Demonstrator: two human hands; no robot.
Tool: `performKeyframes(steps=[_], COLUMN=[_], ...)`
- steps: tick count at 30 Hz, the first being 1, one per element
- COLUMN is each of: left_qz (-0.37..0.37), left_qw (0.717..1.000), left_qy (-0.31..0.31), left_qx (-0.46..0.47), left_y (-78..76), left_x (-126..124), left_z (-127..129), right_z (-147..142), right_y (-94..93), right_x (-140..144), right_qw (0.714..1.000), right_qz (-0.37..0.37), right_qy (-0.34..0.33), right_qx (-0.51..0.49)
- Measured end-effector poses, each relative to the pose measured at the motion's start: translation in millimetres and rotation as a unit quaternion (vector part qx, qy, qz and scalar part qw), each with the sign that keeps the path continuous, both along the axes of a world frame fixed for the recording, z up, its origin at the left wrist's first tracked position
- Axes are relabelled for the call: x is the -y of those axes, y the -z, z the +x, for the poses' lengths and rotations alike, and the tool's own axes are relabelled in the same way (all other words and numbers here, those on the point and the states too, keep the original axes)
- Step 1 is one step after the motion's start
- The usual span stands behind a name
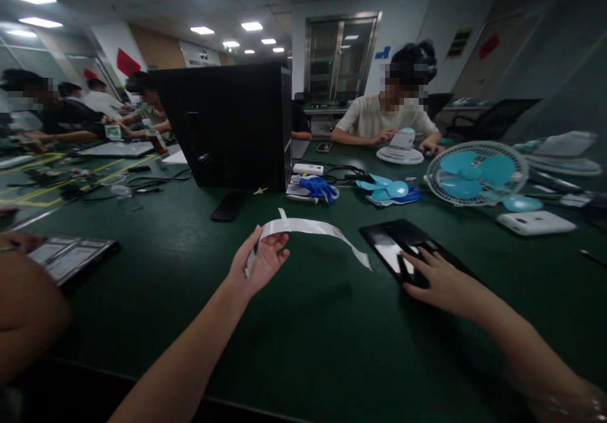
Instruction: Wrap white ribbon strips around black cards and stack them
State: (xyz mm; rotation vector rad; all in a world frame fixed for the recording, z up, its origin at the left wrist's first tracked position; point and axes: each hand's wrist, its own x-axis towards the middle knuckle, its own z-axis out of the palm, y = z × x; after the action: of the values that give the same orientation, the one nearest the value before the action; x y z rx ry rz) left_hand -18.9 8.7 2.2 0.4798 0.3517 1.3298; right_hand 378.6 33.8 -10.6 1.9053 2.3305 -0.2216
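Observation:
My left hand is closed on a long white ribbon strip, pinched between thumb and fingers. The strip arcs to the right through the air, its free end hanging short of a glossy black flat panel. A narrow tab sticks up from it near my fingers. Over the panel, which resembles a tablet, my right hand lies with fingers spread, the fingertips at its surface. White light reflects off the panel's left side. Whether the strip bears print is too blurred to tell.
A large black computer case stands ahead. Behind my hands lie a dark phone, a blue glove, blue fan blades and a fan grille. A co-worker's arm is at the left, beside an opened device.

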Motion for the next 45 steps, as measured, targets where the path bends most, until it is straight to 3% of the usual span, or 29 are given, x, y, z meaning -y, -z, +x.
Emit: performKeyframes(steps=[4,6,8,12,14,22,28,31,38,42,45], left_qz=[0.015,0.01,-0.003,-0.023,-0.022,-0.028,0.001,0.02,0.095,0.101,0.126], left_qw=[1.0,1.0,1.0,0.999,0.999,0.999,0.991,0.974,0.913,0.874,0.809], left_qy=[-0.005,-0.015,-0.025,-0.025,-0.02,0.013,0.028,0.018,0.071,0.086,0.057], left_qx=[0.009,0.007,0.001,-0.01,-0.012,-0.027,-0.127,-0.226,-0.39,-0.469,-0.571], left_y=[1.7,1.1,0.0,-0.9,-0.7,2.1,13.3,15.7,15.2,16.1,13.4], left_x=[-2,-2,-2,0,0,1,4,5,8,8,9], left_z=[-3,-2,-1,3,4,9,15,17,20,23,20], right_z=[-38,-48,-50,-42,-39,-62,-69,-67,-74,-79,-78], right_y=[-12.8,-13.7,-12.0,-9.7,-10.3,-1.5,5.5,0.6,-16.5,-21.8,-22.1], right_x=[18,25,29,29,28,22,16,19,38,44,41], right_qw=[0.978,0.964,0.97,0.994,0.996,0.985,0.967,0.961,0.92,0.911,0.919], right_qz=[-0.075,-0.081,-0.072,-0.069,-0.074,-0.03,-0.018,-0.025,0.034,0.073,0.098], right_qy=[-0.177,-0.229,-0.209,-0.07,-0.052,-0.156,-0.214,-0.217,-0.243,-0.31,-0.319], right_qx=[-0.087,-0.11,-0.099,-0.04,-0.022,-0.072,-0.138,-0.171,-0.304,-0.26,-0.209])
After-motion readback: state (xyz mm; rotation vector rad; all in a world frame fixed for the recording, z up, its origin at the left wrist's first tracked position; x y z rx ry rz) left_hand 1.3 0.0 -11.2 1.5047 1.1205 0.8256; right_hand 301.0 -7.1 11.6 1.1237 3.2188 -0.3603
